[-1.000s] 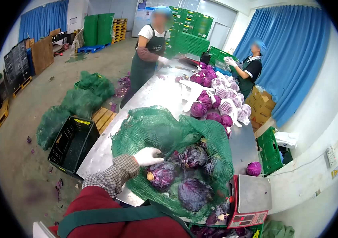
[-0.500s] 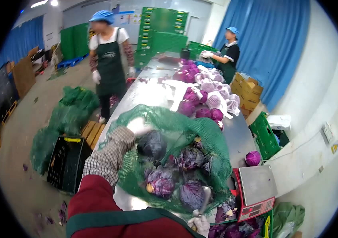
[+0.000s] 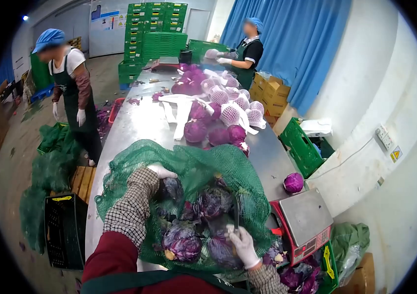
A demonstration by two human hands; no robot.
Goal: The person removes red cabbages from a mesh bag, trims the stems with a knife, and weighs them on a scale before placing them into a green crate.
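At the net [image 3: 189, 159], my right hand [image 3: 242, 245] grips a knife [image 3: 236, 211]; left hand [image 3: 162, 171], hold unclear; cabbages [image 3: 183, 241] likely heavy, firm: cup their sides

I cannot read any word or number from here. Well off to the right of my right grip [image 3: 244, 246], a yellow triangular warning sign [image 3: 395, 154] with a dark symbol stands on the white wall [image 3: 360, 98]. Nearer, just right of that grip, the red scale [image 3: 287, 228] has a panel of keys and markings [image 3: 313, 243], too small to make out. Far beyond my left grip [image 3: 162, 171], a blue-and-white notice [image 3: 109, 20] carries small yellow triangles, its print illegible.
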